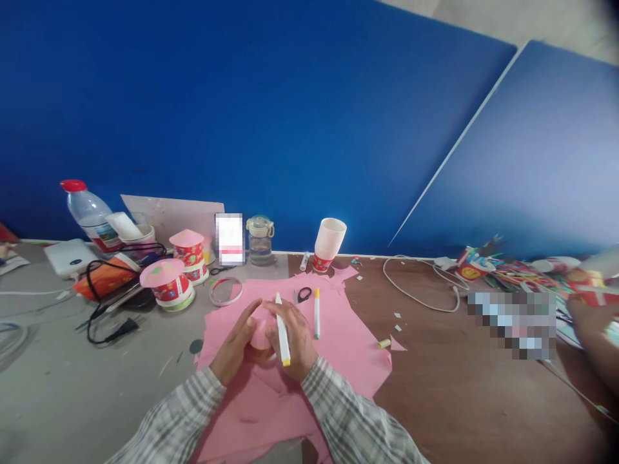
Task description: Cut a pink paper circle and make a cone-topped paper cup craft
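Note:
My left hand (pixel 236 345) and my right hand (pixel 294 338) meet over a large pink paper sheet (pixel 338 348) on the table. Both curl around a small pink paper piece (pixel 262 332) held between them. A white marker with a yellow end (pixel 282 332) lies across my right hand, gripped in its fingers. A second white and yellow marker (pixel 316 312) lies on the pink sheet just right of my hands. Small black scissors (pixel 303 295) rest beyond it.
Red paper cups with pink lids (pixel 171 283) stand at the left beside a tape ring (pixel 225 290), a water bottle (pixel 89 216), a black cable (pixel 104 316) and a glass jar (pixel 260 241). A stack of cups (pixel 327 245) leans near the blue wall. Another person's hand (pixel 592 332) works at right among colourful scraps.

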The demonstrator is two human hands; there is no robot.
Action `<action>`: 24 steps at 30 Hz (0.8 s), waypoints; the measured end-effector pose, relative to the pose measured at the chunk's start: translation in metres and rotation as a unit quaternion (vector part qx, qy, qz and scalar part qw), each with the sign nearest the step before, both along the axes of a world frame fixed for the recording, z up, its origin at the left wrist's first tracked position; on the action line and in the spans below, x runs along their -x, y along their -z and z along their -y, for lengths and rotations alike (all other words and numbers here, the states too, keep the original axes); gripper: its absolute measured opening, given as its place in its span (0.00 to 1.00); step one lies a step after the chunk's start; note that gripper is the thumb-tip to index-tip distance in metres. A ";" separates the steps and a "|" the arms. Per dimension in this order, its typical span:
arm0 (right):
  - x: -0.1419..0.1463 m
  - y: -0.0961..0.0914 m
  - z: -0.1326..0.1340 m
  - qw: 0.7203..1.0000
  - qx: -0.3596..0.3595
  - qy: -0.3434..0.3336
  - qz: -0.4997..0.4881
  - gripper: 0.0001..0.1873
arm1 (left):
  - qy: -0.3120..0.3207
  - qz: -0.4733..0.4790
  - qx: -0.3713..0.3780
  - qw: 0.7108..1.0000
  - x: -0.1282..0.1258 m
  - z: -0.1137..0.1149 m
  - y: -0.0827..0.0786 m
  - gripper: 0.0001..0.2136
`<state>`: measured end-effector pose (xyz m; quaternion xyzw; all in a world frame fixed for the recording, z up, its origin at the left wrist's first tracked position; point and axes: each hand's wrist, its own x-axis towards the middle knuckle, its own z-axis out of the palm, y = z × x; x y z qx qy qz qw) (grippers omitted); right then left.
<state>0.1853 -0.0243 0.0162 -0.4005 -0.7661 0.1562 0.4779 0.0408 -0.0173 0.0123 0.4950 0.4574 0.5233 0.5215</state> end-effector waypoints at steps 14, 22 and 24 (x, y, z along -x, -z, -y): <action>-0.003 -0.003 0.002 0.998 -0.061 0.029 -0.010 0.20 | -0.010 0.086 -0.014 0.996 0.001 -0.003 0.001 0.21; 0.000 0.005 0.001 0.999 -0.047 0.010 0.007 0.22 | 0.007 0.022 -0.023 0.999 0.000 -0.001 -0.009 0.21; 0.000 0.003 0.001 0.999 -0.048 0.008 0.012 0.22 | -0.001 0.025 -0.012 1.000 -0.001 0.000 -0.010 0.21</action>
